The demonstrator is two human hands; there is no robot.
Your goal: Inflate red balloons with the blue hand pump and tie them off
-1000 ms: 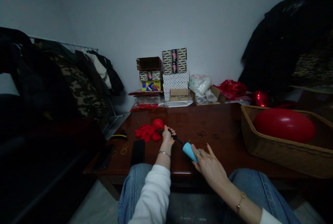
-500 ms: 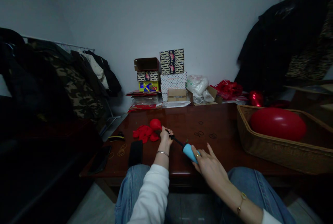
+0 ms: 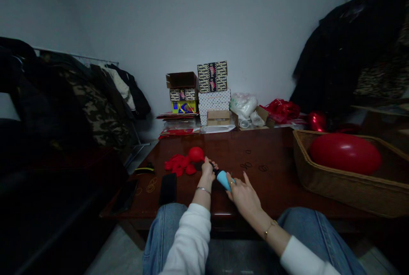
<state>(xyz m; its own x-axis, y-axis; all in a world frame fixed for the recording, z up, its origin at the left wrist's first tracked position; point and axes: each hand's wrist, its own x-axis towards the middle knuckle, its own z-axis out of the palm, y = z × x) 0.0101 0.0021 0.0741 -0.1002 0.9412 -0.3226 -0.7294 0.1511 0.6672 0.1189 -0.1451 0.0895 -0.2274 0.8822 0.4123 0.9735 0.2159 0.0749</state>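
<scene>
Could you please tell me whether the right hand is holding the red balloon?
No, the right hand holds the blue pump; the red balloon is at the left hand.

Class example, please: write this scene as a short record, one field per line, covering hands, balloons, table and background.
Left hand: closed on the pump at its black end, beside the small red balloon
Right hand: on the pump's blue part
Large red balloon: in the wicker basket, right
Table: pile of red balloons, dark phone-like slab
Background: stacked boxes
</scene>
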